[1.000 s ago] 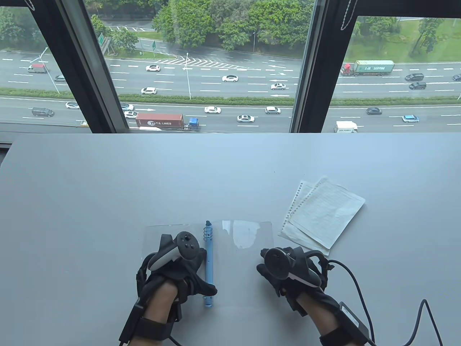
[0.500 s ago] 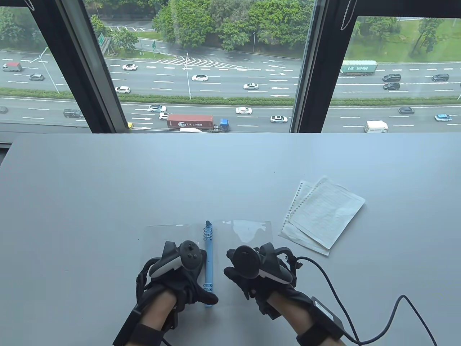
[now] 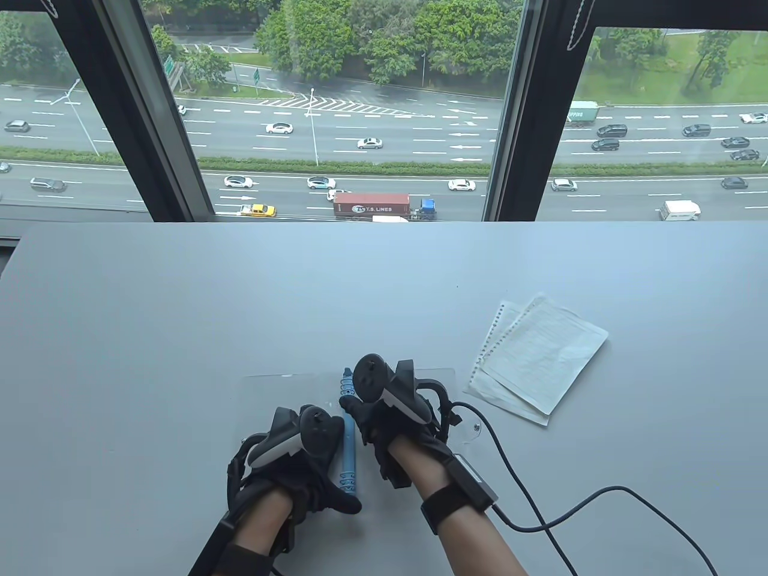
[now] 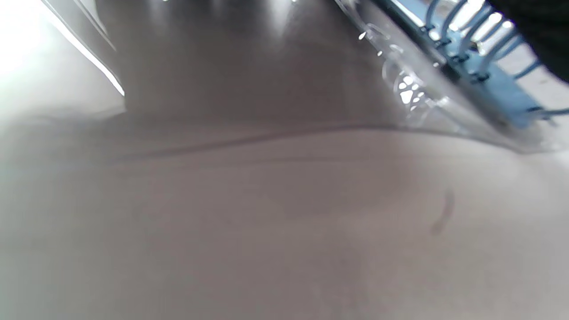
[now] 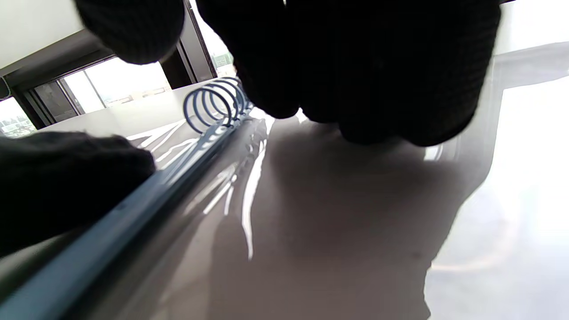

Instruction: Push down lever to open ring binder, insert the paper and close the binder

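Observation:
The ring binder lies flat and open near the table's front, its blue spine (image 3: 349, 444) (image 5: 133, 200) between clear covers (image 3: 258, 390). My left hand (image 3: 315, 465) rests on the left cover, its thumb lying against the near end of the spine beside the near rings (image 4: 471, 49). My right hand (image 3: 360, 414) hangs over the far part of the spine; its fingers (image 5: 355, 66) touch the right cover next to the far rings (image 5: 213, 104), and nothing shows between them and the thumb. Whether the rings are parted is unclear. The punched paper sheets (image 3: 540, 360) lie to the right, apart from both hands.
The grey table (image 3: 180, 300) runs back to a window. A black cable (image 3: 540, 510) trails from my right wrist across the near right of the table. The paper sheets sit just past the binder's right cover edge (image 3: 450, 378).
My right hand has moved left and away from me, from the right cover's near part to the far rings of the spine. The left hand has stayed put.

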The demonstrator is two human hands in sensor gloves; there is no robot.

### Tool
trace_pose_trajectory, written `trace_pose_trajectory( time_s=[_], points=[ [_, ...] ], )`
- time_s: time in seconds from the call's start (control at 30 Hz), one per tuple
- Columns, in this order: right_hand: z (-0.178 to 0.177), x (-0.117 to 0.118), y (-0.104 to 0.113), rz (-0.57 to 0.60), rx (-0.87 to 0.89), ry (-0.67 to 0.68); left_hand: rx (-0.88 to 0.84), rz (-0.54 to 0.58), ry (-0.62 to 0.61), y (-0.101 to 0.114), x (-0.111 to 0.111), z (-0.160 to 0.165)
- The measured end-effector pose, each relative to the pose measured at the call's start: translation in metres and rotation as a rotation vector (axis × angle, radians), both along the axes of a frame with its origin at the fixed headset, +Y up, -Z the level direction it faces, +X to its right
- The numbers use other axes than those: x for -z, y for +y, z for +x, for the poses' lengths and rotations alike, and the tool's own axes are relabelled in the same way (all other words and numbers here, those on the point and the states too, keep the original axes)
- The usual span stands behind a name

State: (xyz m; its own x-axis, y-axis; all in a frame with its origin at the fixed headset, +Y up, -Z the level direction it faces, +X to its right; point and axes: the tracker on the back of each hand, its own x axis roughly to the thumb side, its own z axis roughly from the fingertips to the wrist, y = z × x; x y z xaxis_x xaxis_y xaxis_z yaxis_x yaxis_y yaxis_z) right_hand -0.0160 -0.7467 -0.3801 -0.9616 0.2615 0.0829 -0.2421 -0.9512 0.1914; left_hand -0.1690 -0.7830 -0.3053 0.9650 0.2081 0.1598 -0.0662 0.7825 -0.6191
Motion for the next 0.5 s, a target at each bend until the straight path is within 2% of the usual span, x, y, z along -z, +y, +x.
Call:
trace_pose_trajectory(
  time_s=[0.17, 0.5],
  points=[
    [-0.002, 0.016, -0.006, 0.048, -0.032, -0.099, -0.009, -0.014, 0.001, 0.000, -0.001, 0.000],
    [-0.009, 0.032, -0.011, 0.018, -0.088, -0.171, 0.000, -0.015, -0.003, 0.001, -0.002, 0.000]
  ],
)
